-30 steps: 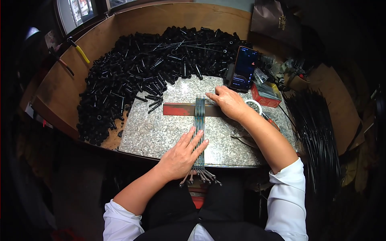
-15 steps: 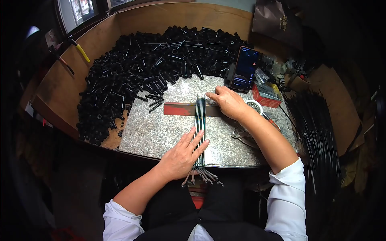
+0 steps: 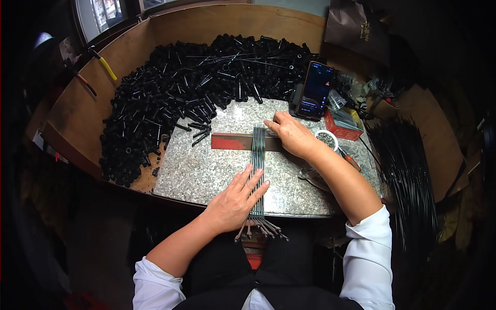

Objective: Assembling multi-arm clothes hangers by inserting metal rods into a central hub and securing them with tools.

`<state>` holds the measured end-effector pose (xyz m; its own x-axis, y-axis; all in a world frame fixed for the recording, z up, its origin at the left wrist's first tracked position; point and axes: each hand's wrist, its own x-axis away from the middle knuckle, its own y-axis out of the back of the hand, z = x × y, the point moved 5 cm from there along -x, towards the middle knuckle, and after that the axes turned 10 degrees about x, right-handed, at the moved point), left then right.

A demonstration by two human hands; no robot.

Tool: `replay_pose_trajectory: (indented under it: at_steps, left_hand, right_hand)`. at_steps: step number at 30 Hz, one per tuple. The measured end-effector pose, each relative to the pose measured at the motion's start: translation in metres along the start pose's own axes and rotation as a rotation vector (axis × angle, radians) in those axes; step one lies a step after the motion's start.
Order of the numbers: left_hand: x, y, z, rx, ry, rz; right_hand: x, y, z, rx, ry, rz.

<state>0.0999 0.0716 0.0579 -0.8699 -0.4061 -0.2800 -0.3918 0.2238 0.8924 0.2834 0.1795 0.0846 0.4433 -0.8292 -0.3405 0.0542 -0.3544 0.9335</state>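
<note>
Several thin dark rods (image 3: 259,155) lie side by side across a flat bar with a worn red face (image 3: 230,141). Their lower ends, with small knobbed fittings (image 3: 264,228), fan out past the near edge of the speckled stone slab (image 3: 191,170). My left hand (image 3: 231,204) rests over the lower part of the rods, fingers stretched out and flat. At the far tips is my right hand (image 3: 293,135), its fingers bent and drawn together; whatever they pinch is too small to make out.
Black tubular parts (image 3: 170,98) are heaped along the back and left. Toward the right stand a propped phone (image 3: 315,89), a red box (image 3: 343,126), a white cup of small metal pieces (image 3: 326,139), an orange-handled tool (image 3: 352,161) and a bundle of black rods (image 3: 405,175).
The right fingers have shifted very slightly at the rod tips. My left hand stays flat on the rods, and the whole view has moved a little.
</note>
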Motion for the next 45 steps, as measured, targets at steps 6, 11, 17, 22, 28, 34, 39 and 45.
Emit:
replay_pose_trajectory:
  at_steps: [6, 11, 17, 22, 28, 34, 39, 45]
  left_hand:
    - [0.004, 0.001, 0.002, -0.006, -0.006, -0.024]
    - [0.002, -0.005, 0.005, -0.007, -0.029, -0.046]
    - [0.001, 0.000, 0.001, -0.033, -0.005, -0.017]
    - [0.000, -0.001, 0.000, -0.060, -0.013, -0.030]
    - [-0.001, -0.001, -0.001, -0.057, -0.012, -0.023]
    - [0.001, -0.002, 0.001, -0.082, 0.010, -0.020]
    - [0.000, -0.004, 0.000, -0.133, -0.015, -0.036]
    - [0.004, 0.003, -0.002, -0.046, 0.014, 0.012]
  right_hand:
    - [0.008, 0.019, -0.016, -0.127, -0.067, -0.099]
    - [0.045, 0.052, -0.081, 0.249, -0.293, -0.104]
    - [0.085, 0.044, -0.171, 0.492, -0.636, 0.234]
    - [0.098, 0.032, -0.198, 0.354, -0.660, 0.260]
    - [0.099, 0.028, -0.194, 0.462, -0.564, 0.267]
    - [0.105, 0.039, -0.178, 0.348, -0.544, 0.102]
    - [0.115, 0.056, -0.174, 0.039, -0.632, -0.077]
    - [0.115, 0.097, -0.109, -0.169, -0.557, -0.524]
